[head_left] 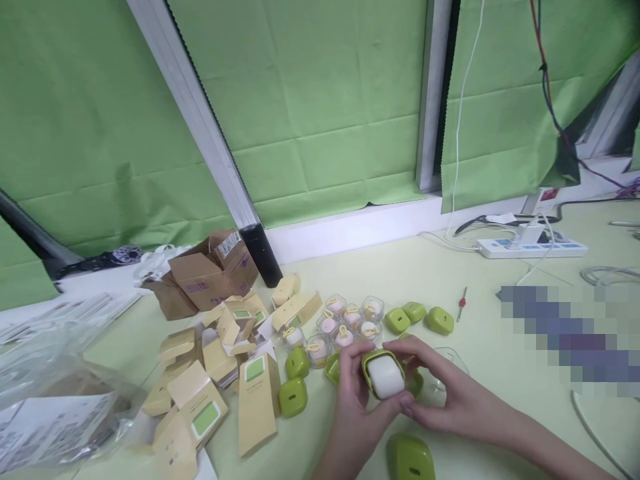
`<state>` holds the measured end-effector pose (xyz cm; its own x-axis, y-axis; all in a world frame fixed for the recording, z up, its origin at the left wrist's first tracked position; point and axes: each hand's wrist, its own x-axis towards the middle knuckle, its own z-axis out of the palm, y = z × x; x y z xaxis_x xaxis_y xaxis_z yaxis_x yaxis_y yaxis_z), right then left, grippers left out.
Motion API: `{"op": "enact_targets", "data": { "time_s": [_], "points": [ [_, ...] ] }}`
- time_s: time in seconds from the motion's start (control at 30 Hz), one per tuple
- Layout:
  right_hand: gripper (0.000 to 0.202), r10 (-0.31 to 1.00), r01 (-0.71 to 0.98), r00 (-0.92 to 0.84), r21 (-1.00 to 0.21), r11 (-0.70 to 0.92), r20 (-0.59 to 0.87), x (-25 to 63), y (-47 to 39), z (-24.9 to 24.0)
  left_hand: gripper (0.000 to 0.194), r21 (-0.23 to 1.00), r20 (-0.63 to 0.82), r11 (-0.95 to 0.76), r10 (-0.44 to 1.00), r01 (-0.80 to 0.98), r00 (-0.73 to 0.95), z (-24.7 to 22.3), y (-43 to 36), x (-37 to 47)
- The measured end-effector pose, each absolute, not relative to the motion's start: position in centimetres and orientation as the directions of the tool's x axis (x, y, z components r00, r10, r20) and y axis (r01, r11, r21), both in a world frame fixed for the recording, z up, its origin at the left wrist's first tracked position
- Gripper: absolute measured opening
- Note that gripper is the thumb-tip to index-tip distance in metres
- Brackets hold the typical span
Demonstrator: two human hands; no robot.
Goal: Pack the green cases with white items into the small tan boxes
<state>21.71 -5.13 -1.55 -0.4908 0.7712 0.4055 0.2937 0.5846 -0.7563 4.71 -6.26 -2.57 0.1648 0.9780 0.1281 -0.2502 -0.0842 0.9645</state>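
Observation:
A green case with a rounded white piece (385, 376) inside it is held between both hands, low in the view right of centre. My left hand (356, 407) grips its left side, fingers behind and thumb below. My right hand (440, 393) closes on its right side, its thumb near the bottom edge. Below the hands lies a green case (411, 457); two more, (293, 397) green cases, sit left of my left hand. Behind the hands stand several clear cases with pale pieces and yellow loops (345, 337). Further green cases (439, 321) lie beyond my right hand.
Opened tan boxes (257, 400) crowd the left side, before a brown carton (215, 277) and a black cylinder (261, 255). Plastic bags (60, 400) lie far left. A white power strip (533, 249) with cables is at the back right; a small red-centred tool (462, 303) lies nearer.

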Motion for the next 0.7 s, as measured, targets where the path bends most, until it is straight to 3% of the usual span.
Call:
{"op": "enact_targets", "data": {
  "time_s": [0.2, 0.33, 0.4, 0.47, 0.53, 0.6, 0.7],
  "points": [
    [0.058, 0.758, 0.252, -0.51, -0.772, 0.583, 0.407, 21.7, -5.1, -2.5, 0.049, 0.969, 0.167, -0.119, 0.962, -0.214, 0.218, -3.2, -6.4, 4.7],
    [0.042, 0.767, 0.121, -0.412, -0.804, 0.582, 0.493, 22.2, -4.2, -2.5, 0.073, 0.968, 0.136, -0.062, 0.945, -0.244, 0.296, -3.1, -6.3, 4.8],
    [0.038, 0.801, 0.081, -0.319, -0.827, 0.556, 0.507, 23.4, -3.5, -2.1, 0.077, 0.985, 0.144, -0.106, 0.941, -0.137, 0.306, -2.6, -6.3, 4.3],
    [0.037, 0.841, 0.165, -0.281, -0.84, 0.516, 0.462, 25.1, -3.0, -1.4, 0.059, 0.979, 0.135, -0.181, 0.922, 0.096, 0.362, -1.7, -6.3, 3.7],
    [0.041, 0.883, 0.358, -0.304, -0.816, 0.454, 0.357, 27.0, -2.8, -0.8, 0.042, 0.912, 0.084, -0.272, 0.857, 0.307, 0.508, -0.9, -6.4, 3.1],
    [0.048, 0.901, 0.511, -0.335, -0.75, 0.419, 0.276, 28.5, -3.0, -0.6, 0.039, 0.838, 0.05, -0.388, 0.753, 0.382, 0.656, -0.5, -6.5, 2.8],
    [0.05, 0.885, 0.582, -0.399, -0.679, 0.447, 0.241, 29.6, -3.4, -1.1, 0.043, 0.772, 0.087, -0.517, 0.662, 0.37, 0.744, -0.4, -6.6, 2.8]
  ]
}}
